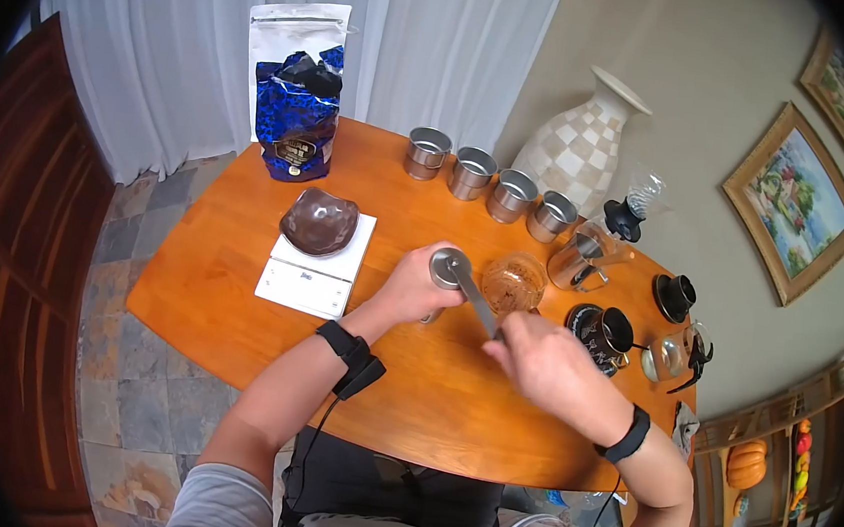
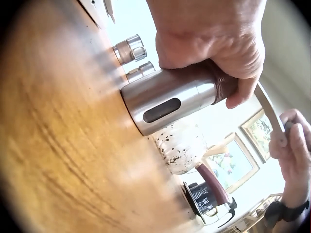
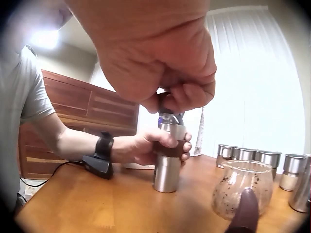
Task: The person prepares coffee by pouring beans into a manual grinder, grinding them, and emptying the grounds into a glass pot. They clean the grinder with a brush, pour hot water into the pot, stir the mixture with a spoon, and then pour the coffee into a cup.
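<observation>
A steel hand grinder (image 2: 170,99) with a brown band and a slot window stands upright on the table. My left hand (image 1: 418,285) grips it round its upper part, fingers wrapped on the band in the right wrist view. The right hand (image 1: 546,360) pinches the knob at the end of the grinder's crank arm (image 1: 474,296), which points toward the lower right in the head view. Beside the grinder is a glass vessel (image 3: 243,187) with dark specks on its inner wall; a brown handle (image 3: 247,211) shows in front of it.
Left of the hands, a brown bowl (image 1: 319,221) sits on a white scale (image 1: 307,289), with a blue and white bag (image 1: 298,102) behind. Several steel cups (image 1: 472,175) line the back edge. To the right are a steel pitcher (image 1: 575,262), a dark mug (image 1: 609,332) and a glass pot (image 1: 665,357).
</observation>
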Motion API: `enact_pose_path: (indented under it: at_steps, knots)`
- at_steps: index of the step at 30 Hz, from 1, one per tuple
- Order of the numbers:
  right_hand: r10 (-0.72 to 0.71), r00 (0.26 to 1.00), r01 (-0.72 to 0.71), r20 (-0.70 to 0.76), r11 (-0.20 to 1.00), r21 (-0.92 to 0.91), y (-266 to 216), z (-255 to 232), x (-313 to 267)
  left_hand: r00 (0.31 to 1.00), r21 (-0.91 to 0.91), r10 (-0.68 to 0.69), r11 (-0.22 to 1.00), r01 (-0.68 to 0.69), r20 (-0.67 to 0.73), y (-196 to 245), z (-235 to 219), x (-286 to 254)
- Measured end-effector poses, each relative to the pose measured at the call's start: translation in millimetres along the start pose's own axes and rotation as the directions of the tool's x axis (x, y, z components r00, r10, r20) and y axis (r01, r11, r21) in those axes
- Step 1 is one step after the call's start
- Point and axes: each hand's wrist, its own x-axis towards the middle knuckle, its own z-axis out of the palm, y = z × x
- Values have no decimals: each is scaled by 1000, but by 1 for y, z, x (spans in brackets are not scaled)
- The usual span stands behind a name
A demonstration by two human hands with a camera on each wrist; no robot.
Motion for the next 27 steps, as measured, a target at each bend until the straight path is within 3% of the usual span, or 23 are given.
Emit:
enact_pose_path:
  at_steps: [1,4,8,10,12,14,17,24,27]
  knots:
    - [-91,995,92,-27,996,22,-7,2,2,1000,0,-1,1000,1,0,-2,0,0]
    - [-135,991,135,12,991,-13,-22,2,11,1000,-48,-28,998,28,3,0,2,1]
    - [-300,954,300,21,954,19,-32,11,34,1000,45,-2,999,1,8,0,-1,0]
    - [-316,948,315,25,948,49,-37,16,48,1000,55,12,998,-12,15,-4,-1,2]
    - [-335,942,332,29,940,80,-42,23,64,990,-154,-132,978,138,48,-11,-2,2]
    - [-358,934,358,4,932,59,-44,31,80,990,-152,-135,978,141,46,-14,-4,1]
    - [-362,932,362,-4,932,-8,-47,39,100,991,-143,-116,982,125,72,-11,-7,-5]
    - [-360,932,362,-47,931,40,-35,53,141,995,-57,-10,998,16,99,-3,-7,-11]
    - [-395,906,393,-153,918,-50,-24,63,157,995,-33,43,999,-40,88,0,-3,-9]
